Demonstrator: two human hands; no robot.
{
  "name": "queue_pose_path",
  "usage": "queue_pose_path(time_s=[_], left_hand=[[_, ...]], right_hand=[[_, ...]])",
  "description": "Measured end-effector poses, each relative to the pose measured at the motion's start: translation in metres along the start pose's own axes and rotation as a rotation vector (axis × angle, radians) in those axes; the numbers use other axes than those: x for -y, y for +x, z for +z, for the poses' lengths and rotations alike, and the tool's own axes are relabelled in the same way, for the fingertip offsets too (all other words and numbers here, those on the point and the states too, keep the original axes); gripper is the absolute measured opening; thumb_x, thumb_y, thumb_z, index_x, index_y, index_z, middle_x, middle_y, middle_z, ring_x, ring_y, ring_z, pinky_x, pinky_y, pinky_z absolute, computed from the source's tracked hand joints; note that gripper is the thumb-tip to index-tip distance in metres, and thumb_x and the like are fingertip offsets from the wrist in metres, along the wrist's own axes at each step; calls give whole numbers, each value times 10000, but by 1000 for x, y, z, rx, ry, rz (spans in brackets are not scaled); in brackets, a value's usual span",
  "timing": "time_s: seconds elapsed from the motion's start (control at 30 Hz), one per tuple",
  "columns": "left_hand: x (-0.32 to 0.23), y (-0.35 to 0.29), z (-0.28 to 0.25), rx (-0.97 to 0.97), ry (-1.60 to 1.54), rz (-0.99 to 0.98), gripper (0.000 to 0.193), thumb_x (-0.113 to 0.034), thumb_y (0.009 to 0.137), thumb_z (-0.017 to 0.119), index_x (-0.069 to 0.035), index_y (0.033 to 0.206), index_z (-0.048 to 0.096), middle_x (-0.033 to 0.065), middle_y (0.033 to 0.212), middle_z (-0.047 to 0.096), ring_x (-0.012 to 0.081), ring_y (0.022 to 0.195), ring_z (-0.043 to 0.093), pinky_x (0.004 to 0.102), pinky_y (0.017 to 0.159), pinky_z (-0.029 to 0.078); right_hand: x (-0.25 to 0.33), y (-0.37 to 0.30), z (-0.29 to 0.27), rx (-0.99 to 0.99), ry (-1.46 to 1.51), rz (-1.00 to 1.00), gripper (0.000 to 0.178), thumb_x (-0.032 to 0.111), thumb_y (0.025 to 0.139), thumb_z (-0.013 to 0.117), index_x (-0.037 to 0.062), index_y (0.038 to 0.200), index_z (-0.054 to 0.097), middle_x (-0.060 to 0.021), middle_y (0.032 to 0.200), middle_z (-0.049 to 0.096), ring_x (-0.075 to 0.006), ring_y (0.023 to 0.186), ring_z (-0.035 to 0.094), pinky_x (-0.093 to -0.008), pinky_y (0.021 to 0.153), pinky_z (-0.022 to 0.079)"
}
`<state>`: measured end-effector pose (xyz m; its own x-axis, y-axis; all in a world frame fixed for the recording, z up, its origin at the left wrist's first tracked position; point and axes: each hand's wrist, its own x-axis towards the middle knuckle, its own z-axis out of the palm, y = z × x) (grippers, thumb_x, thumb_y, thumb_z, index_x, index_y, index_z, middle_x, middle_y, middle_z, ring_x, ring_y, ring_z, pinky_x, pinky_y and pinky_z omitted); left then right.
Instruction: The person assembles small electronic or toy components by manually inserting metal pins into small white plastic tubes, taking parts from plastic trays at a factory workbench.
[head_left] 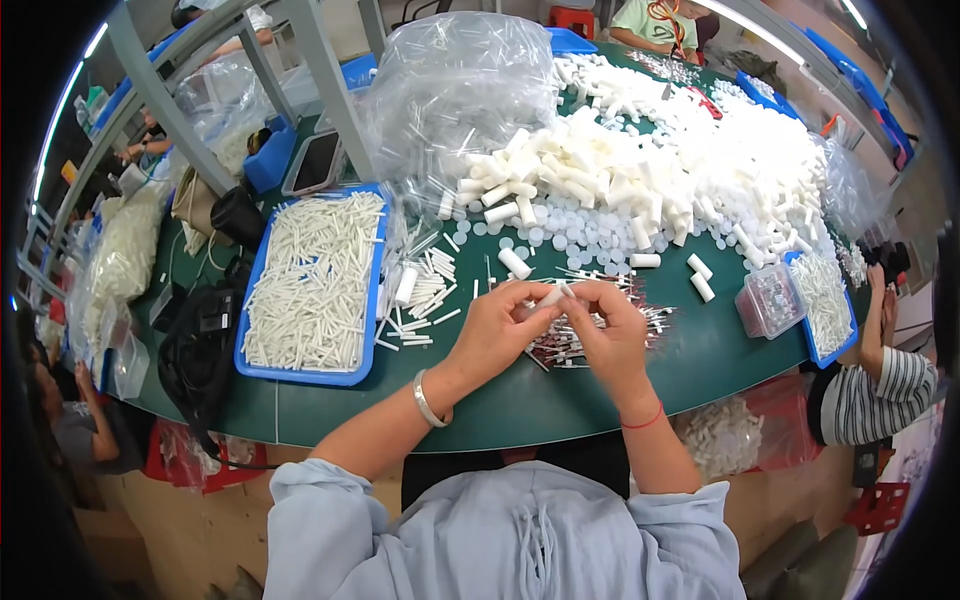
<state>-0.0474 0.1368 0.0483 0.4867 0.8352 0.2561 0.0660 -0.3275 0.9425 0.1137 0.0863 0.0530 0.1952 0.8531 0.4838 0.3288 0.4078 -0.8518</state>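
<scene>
A short white plastic cylinder (551,298) is held in front of me between both hands, above the table's near side. My left hand (497,332) pinches its body between thumb and fingers. At its right end, the thumb and fingertips of my right hand (608,340) close together; any smaller part there is too small to make out. Below and behind my hands lies a heap of thin white-and-dark-red sticks (640,325). One loose white cylinder (514,264) lies just beyond my left hand, and another pair (701,278) lies to the right.
A blue tray (308,376) of thin white tubes stands left, with loose tubes (430,290) beside it. Beyond are translucent discs (575,225), a large pile of white cylinders (620,165) and a clear bag (455,90). A clear box (771,301) and co-worker's arm (875,320) are right.
</scene>
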Motion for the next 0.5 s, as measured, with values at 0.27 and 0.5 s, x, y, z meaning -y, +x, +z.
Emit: queue_pose_path(time_s=[0.27,0.5], left_hand=[[-8,-34,5,42,-572,-418,251,-232,926,645,-28,1072,641,-16,716,611,20,536,495,171,426,343],[-10,-46,-9,112,-199,-388,217,-175,920,652,-22,1071,621,41,872,709,12,616,530,172,493,399]], right_hand=[[11,-22,-14,127,-91,-93,87,9,849,669,-16,931,660,-68,849,648,-132,734,589,-255,662,472],[14,-26,-34,349,-456,-311,189,2,776,674,32,962,688,-120,866,633,-293,795,608,-375,697,507]])
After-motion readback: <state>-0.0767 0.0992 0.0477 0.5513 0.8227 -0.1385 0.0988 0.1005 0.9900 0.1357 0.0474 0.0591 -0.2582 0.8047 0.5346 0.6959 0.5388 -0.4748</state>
